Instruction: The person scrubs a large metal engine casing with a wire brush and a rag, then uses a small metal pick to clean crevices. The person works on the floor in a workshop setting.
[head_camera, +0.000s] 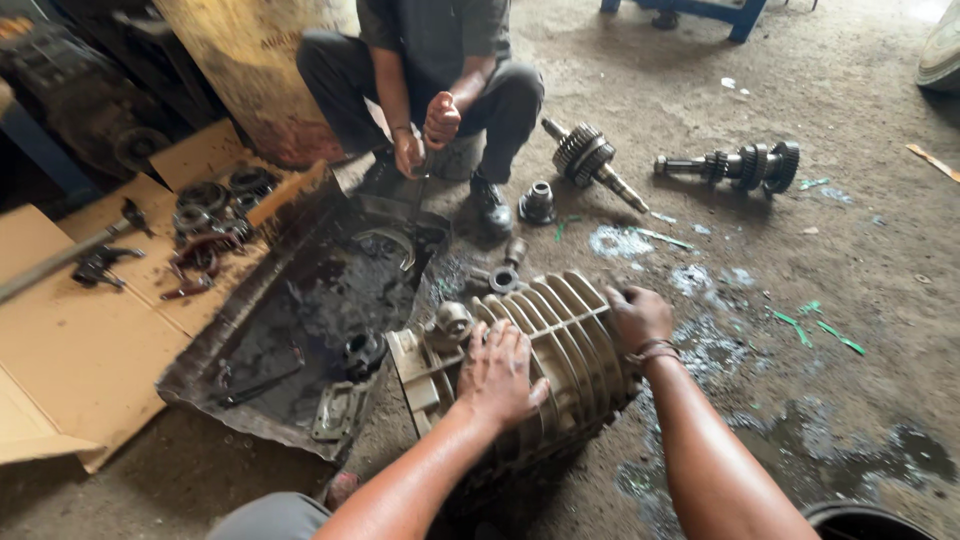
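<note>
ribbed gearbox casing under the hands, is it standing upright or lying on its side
Lying on its side: the ribbed gearbox casing rests lengthwise on the floor, left hand flat on top, right hand gripping its far edge.

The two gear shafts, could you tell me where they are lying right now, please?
In the head view, both gear shafts lie on the concrete floor at upper right, beyond the ribbed housing and just right of the crouching person.

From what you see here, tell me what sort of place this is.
Likely a vehicle repair workshop. Both hands, left and right, rest on a ribbed gearbox casing on an oil-stained concrete floor, with loose gear shafts and an oily tray nearby.
</note>
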